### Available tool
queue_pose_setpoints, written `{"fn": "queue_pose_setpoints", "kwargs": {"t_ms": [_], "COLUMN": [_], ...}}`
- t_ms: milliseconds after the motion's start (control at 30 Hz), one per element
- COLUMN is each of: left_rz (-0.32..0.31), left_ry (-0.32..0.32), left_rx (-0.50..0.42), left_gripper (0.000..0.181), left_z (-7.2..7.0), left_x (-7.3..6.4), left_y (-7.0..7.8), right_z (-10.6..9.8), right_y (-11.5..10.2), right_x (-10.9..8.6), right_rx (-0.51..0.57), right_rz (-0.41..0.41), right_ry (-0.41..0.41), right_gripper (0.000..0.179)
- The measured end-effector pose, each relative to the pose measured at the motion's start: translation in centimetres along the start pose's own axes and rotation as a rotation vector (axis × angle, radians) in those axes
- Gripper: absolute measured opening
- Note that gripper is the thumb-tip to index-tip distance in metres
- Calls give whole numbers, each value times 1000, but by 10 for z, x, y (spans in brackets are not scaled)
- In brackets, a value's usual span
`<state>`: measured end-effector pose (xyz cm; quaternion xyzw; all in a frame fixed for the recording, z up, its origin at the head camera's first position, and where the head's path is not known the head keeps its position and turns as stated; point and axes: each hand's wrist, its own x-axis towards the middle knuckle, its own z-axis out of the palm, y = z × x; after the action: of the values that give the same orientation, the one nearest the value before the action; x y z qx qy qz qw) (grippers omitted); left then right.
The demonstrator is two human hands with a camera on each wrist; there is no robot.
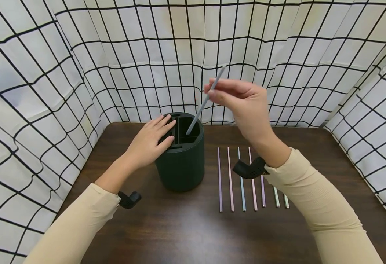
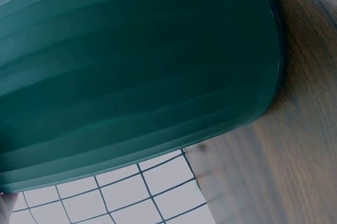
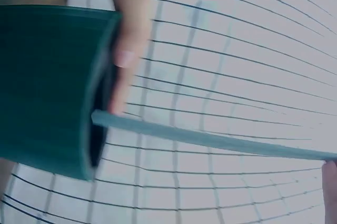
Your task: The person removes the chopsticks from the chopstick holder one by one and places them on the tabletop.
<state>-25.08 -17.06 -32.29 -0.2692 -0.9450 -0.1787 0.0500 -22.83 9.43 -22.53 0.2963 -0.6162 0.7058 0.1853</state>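
My right hand (image 1: pixel 242 102) pinches a blue-grey chopstick (image 1: pixel 200 110) between thumb and fingers near its upper part. The chopstick slants down to the left, its lower end at the mouth of the right compartment of a dark green round utensil holder (image 1: pixel 181 168). In the right wrist view, the chopstick (image 3: pixel 210 140) runs from the holder's rim to my fingertips at the right edge. My left hand (image 1: pixel 151 139) rests with spread fingers on the left part of the holder's top. The holder's wall (image 2: pixel 137 66) fills most of the left wrist view.
Several pastel chopsticks (image 1: pixel 230 183) lie side by side on the brown wooden table (image 1: pixel 166 227), right of the holder; my right forearm and wrist camera (image 1: pixel 250 169) partly cover them. A white cloth with a black grid (image 1: pixel 140 55) surrounds the table's back and sides.
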Motion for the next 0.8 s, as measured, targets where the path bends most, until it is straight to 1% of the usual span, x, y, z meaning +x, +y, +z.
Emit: {"fn": "queue_pose_setpoints", "kwargs": {"t_ms": [67,100,167,267,300,367,467,600,700,800], "left_rz": [1,0,0,-3,-5,-9,-10,-6,-11,-12], "left_ry": [-1,-2,-5,-9,-9,-3,5,4,-3,-9], "left_rx": [-1,-2,-1,-2,0,-2,-3,-5,-5,-5], "left_gripper": [58,58,58,58,58,57,57,57,57,56], "left_z": [-1,-1,-1,0,0,1,0,-1,-1,0], "left_x": [1,2,3,3,2,1,1,1,1,0], "left_y": [0,0,0,0,0,0,0,1,2,3], "right_z": [-8,-13,-24,-41,-47,-60,-80,-111,-135,-158], "right_y": [-11,-17,-29,-44,-47,-51,-50,-41,-30,-20], "right_x": [3,5,7,9,10,10,9,3,-4,-12], "right_rx": [64,121,220,360,387,395,354,293,265,197], "right_rz": [-39,-36,-19,27,43,63,99,194,292,417], "right_ry": [70,105,177,279,307,355,395,426,432,418], "right_gripper": [19,19,20,23,25,28,30,29,26,23]}}
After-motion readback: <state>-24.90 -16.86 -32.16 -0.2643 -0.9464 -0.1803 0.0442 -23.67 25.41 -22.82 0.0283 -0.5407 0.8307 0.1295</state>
